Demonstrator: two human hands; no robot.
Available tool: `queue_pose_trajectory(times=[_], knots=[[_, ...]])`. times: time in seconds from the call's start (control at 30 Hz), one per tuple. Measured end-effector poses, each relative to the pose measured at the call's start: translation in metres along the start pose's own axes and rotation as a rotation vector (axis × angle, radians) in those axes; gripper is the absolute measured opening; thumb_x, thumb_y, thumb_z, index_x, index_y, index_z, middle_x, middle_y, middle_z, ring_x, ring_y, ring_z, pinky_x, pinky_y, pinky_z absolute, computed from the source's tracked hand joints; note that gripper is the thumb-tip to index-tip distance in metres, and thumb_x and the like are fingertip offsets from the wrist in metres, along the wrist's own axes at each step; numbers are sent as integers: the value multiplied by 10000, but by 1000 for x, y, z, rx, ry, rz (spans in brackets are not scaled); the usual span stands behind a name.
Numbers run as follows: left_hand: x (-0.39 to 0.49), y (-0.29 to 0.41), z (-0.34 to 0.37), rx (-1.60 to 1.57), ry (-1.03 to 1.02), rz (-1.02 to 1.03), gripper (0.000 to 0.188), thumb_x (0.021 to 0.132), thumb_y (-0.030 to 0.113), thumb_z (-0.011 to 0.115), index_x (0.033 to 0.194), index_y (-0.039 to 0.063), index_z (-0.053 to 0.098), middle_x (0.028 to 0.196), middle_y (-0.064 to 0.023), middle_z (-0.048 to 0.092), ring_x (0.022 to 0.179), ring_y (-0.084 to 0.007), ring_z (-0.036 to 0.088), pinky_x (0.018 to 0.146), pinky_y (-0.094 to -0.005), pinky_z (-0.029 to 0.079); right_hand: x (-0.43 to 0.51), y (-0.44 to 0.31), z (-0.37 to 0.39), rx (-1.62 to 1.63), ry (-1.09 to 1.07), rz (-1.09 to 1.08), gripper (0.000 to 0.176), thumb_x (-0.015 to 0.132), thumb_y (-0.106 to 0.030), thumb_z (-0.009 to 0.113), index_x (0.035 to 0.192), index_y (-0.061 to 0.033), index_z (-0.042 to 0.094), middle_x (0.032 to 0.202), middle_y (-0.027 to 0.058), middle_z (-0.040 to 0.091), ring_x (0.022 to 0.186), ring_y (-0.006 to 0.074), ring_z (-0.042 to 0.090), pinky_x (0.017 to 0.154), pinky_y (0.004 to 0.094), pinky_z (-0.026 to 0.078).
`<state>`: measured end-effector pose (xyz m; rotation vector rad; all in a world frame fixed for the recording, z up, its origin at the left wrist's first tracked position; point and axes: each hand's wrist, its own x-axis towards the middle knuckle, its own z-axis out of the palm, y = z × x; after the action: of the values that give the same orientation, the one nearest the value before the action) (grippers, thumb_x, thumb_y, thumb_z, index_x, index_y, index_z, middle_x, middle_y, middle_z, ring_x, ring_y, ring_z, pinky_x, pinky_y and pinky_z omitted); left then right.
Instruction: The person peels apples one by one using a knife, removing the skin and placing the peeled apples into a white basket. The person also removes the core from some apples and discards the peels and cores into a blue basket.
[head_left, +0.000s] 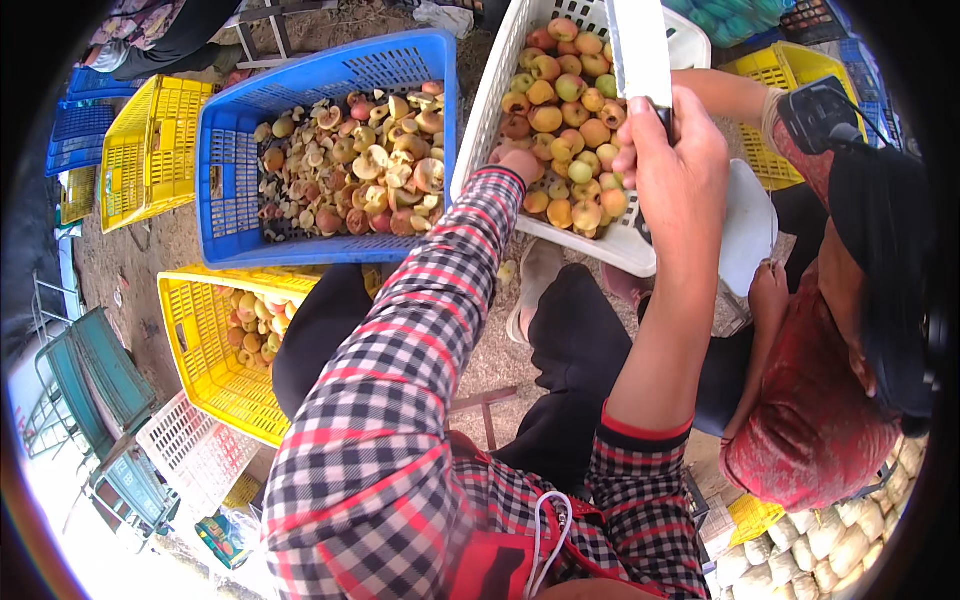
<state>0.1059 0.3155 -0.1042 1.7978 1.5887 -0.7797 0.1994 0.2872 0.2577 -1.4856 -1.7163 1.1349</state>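
In my right hand (675, 165) is a knife (643, 52) with a broad, pale blade pointing away from me; its dark handle shows between the fingers. My left hand (519, 162) reaches into the white plastic crate (480, 112) at its near left side, among whole apples (570, 112). Its fingers are partly hidden, so whether it holds an apple cannot be told. Left of it stands a blue plastic crate (322, 256) with cut apple pieces (375, 165), some browned.
A yellow crate (225, 397) with apples stands by my left knee. Another yellow crate (154, 150) is farther left. A co-worker in red (810, 420) sits close on the right, one arm reaching behind my right hand. A pale stool (746, 225) stands between us.
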Motion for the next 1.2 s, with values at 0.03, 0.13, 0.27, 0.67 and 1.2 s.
queue_pose_trajectory(times=[0.03, 0.13, 0.27, 0.67, 1.2], knots=[[9, 2, 2, -106, -11, -70, 370, 975, 259, 543, 1338, 227, 608, 1298, -41, 643, 1162, -251, 636, 751, -489, 574, 0, -1, -1, 34, 3, 36, 175, 981, -153, 547, 1021, 8, 603, 747, 19, 594, 592, 66, 557, 511, 226, 435], [27, -11, 10, -206, -27, -154, 392, 1003, 352, 476, 1311, 170, 635, 1311, -54, 637, 1194, -256, 620, 780, -449, 569, 1, -1, 1, 20, 41, 29, 157, 962, -140, 579, 977, 15, 598, 689, 51, 603, 565, 104, 595, 523, 273, 472], [35, -24, 24, -45, 55, -76, 425, 1006, 405, 482, 1315, 155, 633, 1366, -45, 593, 1232, -214, 581, 831, -394, 544, 1, 4, 8, -74, 65, -68, 141, 928, -130, 617, 944, 9, 601, 689, 139, 627, 584, 248, 634, 574, 356, 497], [-185, -70, -114, -1361, 450, 445, 680, 758, 241, 811, 1329, 11, 520, 1128, -111, 663, 995, -195, 666, 853, -332, 547, 4, -4, -1, 99, 75, 21, 146, 972, -136, 559, 956, 8, 581, 724, 36, 600, 556, 89, 566, 478, 246, 438], [-412, -100, -15, -2535, 939, 689, 463, 1040, 424, 415, 1300, 56, 520, 1272, -173, 574, 1107, -337, 620, 888, -409, 577, -92, -27, 79, 525, -472, 33, 174, 976, -215, 608, 927, -56, 554, 682, 1, 518, 483, 89, 501, 417, 236, 394]])
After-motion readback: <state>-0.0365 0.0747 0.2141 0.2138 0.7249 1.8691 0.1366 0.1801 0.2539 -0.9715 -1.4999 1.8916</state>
